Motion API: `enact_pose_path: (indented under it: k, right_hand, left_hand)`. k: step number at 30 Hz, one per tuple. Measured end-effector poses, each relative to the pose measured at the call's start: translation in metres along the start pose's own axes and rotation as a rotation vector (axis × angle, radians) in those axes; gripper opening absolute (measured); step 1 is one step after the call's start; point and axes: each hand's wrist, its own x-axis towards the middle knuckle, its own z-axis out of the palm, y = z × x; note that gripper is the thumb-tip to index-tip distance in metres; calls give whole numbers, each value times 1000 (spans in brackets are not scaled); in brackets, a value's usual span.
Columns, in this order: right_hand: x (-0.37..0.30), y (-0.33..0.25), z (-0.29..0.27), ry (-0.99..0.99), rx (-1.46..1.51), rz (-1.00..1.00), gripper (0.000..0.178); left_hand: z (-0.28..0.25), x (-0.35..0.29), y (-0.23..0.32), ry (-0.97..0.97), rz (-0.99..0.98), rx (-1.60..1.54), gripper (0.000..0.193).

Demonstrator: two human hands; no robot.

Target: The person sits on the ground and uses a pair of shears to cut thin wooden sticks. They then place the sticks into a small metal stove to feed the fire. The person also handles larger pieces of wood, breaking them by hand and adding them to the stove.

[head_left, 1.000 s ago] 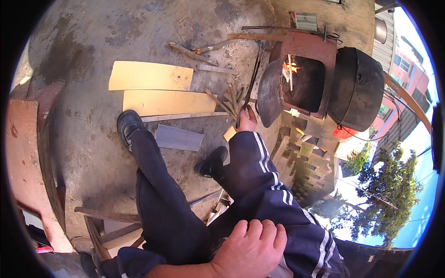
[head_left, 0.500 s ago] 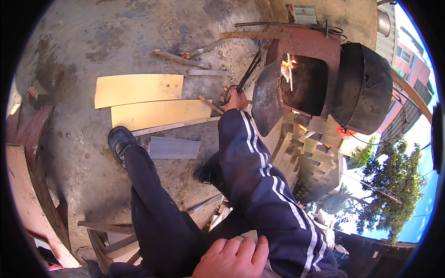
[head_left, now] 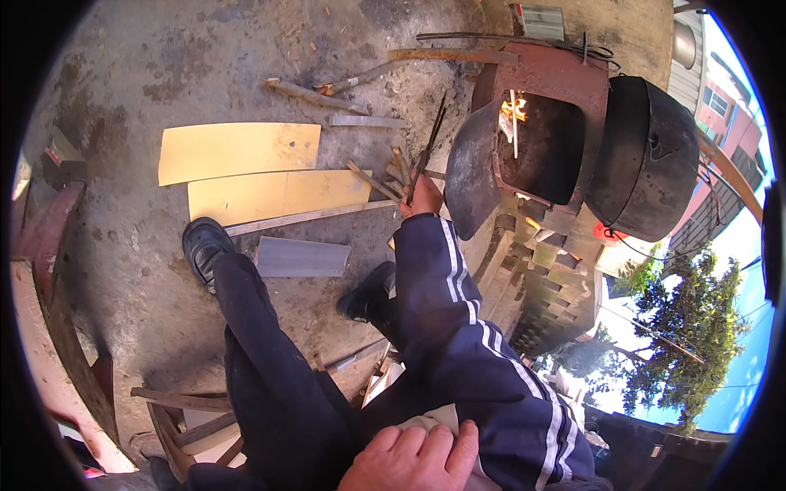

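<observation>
My right hand point(head_left: 423, 196) is stretched out low beside the stove door, its fingers closed round dark metal fire tongs point(head_left: 431, 135). The tongs' thin arms point away toward the far side. Short sticks point(head_left: 396, 169) lie right beside that hand. My left hand point(head_left: 409, 460) is at the bottom, its fingers bent over a beige patch against my striped right sleeve; what it grips is hidden. Just right of the tongs, a reddish-brown stove point(head_left: 547, 61) has its grey metal door point(head_left: 468, 176) swung open. Inside its mouth, flames point(head_left: 514, 106) burn around a pale stick point(head_left: 515, 131).
Two yellow boards point(head_left: 237, 151) and a grey board point(head_left: 301, 257) lie on the concrete floor near my shoes. Farther off are branches point(head_left: 315, 96). A large black pot point(head_left: 643, 155) adjoins the stove. Wooden furniture pieces point(head_left: 65, 352) stand at left.
My right hand has shifted slightly down with the tongs, which have turned more upright and narrower in view. The short sticks beside it show more. My left hand stays put.
</observation>
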Motion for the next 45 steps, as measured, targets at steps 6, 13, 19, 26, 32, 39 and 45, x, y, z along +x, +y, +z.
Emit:
enact_pose_path:
  k: [6,13,19,26,32,39,45]
  right_hand:
    - [-21,11,-23,-43,146,194,17]
    - [-4,9,-29,-36,147,162,16]
    - [26,-2,-6,-10,10,145,22]
    - [65,9,-16,-160,-8,35,16]
    - [61,22,-26,-246,292,98,3]
    - [-7,37,-43,-223,240,43,8]
    - [-68,54,-87,-208,223,27,23]
  left_hand:
    - [1,-2,-1,-12,9,-13,27]
    - [2,-4,-2,5,22,26,25]
    - [5,-1,-3,20,12,32,23]
    - [9,2,-5,17,16,28,24]
    - [8,4,-5,1,14,34,24]
    - [4,6,-6,18,2,16,24]
    - [12,-1,2,10,42,22,23]
